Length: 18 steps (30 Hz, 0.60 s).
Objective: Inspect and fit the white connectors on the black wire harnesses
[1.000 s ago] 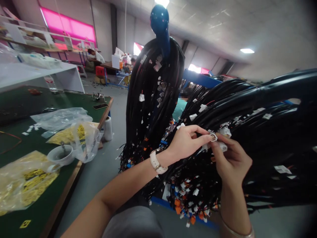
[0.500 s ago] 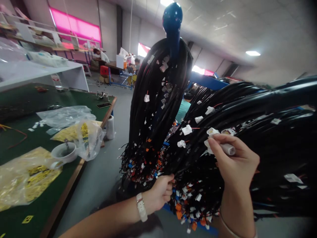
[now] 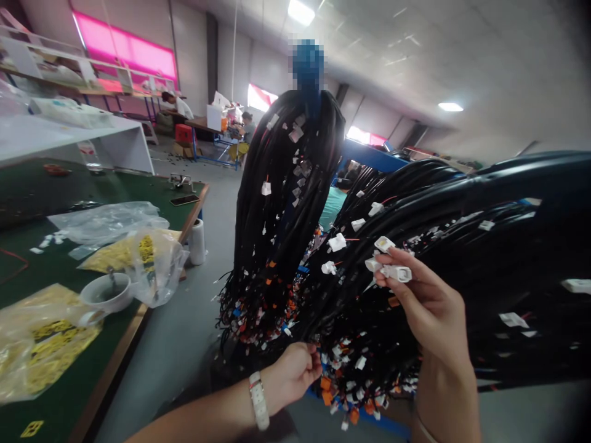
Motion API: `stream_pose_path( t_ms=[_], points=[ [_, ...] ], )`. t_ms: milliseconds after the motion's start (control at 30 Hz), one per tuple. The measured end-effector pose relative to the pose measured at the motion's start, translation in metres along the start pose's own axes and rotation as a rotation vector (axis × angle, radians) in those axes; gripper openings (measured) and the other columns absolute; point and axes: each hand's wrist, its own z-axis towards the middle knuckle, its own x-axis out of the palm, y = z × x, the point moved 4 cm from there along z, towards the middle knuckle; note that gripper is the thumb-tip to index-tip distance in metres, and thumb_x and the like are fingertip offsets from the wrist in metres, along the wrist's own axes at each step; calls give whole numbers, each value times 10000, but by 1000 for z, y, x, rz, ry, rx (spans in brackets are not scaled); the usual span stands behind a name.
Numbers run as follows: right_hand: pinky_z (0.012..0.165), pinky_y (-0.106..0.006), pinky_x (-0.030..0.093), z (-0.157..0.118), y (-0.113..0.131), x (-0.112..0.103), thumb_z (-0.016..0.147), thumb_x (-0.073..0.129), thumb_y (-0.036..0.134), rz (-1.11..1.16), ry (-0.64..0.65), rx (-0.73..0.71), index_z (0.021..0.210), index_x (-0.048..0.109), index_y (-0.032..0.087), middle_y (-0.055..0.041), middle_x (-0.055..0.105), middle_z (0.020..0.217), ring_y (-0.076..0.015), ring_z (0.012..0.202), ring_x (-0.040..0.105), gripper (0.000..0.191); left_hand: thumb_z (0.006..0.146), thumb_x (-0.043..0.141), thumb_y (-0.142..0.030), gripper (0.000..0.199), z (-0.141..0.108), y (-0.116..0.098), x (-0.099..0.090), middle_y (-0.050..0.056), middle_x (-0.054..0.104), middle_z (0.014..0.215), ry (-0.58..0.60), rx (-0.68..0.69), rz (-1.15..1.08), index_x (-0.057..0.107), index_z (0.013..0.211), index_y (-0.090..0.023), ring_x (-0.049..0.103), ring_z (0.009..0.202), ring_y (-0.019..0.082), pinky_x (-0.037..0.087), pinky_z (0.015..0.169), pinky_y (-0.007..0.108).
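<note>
My right hand (image 3: pixel 436 314) pinches a white plastic connector (image 3: pixel 398 273) between thumb and fingers, its rectangular open end facing right. Two more white connectors, one with a yellowish inside (image 3: pixel 383 244) and another (image 3: pixel 372 264), are close by the fingertips. Behind them runs a thick bundle of black cables (image 3: pixel 443 203) dotted with white connectors. Lower down, my left hand (image 3: pixel 298 372), with a white watch band (image 3: pixel 258 400) at the wrist, is closed at the hanging cable ends. Whatever lies inside its fingers is hidden. Orange and white connectors (image 3: pixel 344 381) hang just right of it.
Another black cable bundle (image 3: pixel 258 215) hangs from a blue post (image 3: pixel 309 67). To the left, a green worktable (image 3: pixel 115 344) carries bags of yellow parts (image 3: pixel 55 344), a white cup (image 3: pixel 108 295) and a phone (image 3: pixel 184 200). A person in teal (image 3: pixel 333 206) is behind the cables.
My right hand has turned the connector, so its open end now shows, with the fingers more extended. My left hand remains closed by the cable ends, slightly lower in view. The view has shifted a little.
</note>
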Motion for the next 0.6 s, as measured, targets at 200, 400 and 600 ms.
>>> stream_pose_path(
  t_ms=[200, 400, 600],
  points=[
    [697, -322, 628, 8, 7, 4, 810, 690, 239, -18, -69, 22, 1010, 671, 194, -62, 737, 967, -174, 743, 711, 206, 758, 501, 114, 224, -33, -31, 19, 98, 648, 795, 233, 75, -57, 629, 768, -68, 653, 732, 132, 530, 761, 237],
    [670, -307, 636, 7, 4, 4, 754, 744, 219, -3, -106, 12, 965, 709, 182, -72, 747, 965, -194, 741, 725, 217, 847, 612, -94, 82, -59, -65, 40, 82, 668, 720, 399, 141, -3, 680, 843, -49, 635, 589, 90, 524, 581, 163],
    [675, -340, 644, 7, -1, 4, 737, 757, 242, -53, -103, 21, 932, 716, 176, -90, 742, 1002, -226, 755, 731, 209, 799, 709, -199, 137, -79, -92, 67, 12, 588, 641, 550, 270, 5, 708, 804, -62, 537, 513, 27, 456, 513, 110]
  ],
)
